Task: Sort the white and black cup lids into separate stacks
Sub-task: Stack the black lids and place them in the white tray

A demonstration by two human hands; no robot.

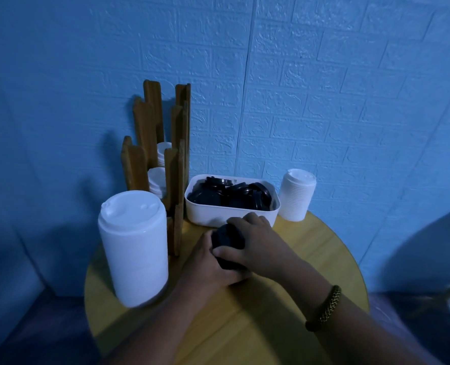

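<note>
Far left of the grip stands a tall stack of white lids [133,246]. It is smooth and bright, and the top lid has a raised rim and a small sip hole. Just behind it is a brown wooden rack [139,164] with more white lids [157,180] sitting between its slats.

The left hand [205,264] comes in from below. Its grip is closed round the left side of a small stack of black lids [229,241]. This stack is dark and a bit blurry, so the lids in it cannot be counted. It sits low over the round yellow worktop [310,254], about in the middle.

Right behind the grip is a white tub [205,214]. Loose black lids [231,196] lie jumbled inside it, some flat and some tipped on edge.

The right hand [258,241] covers the top and right side of the black stack. Its thumb lies across the front, so this grip is clamped on the stack too. A braided bracelet [323,309] is on that wrist.

To the right of the grip and farther back, by the blue wall [350,88], stands a shorter stack of white lids [296,198] with ridged sides.
</note>
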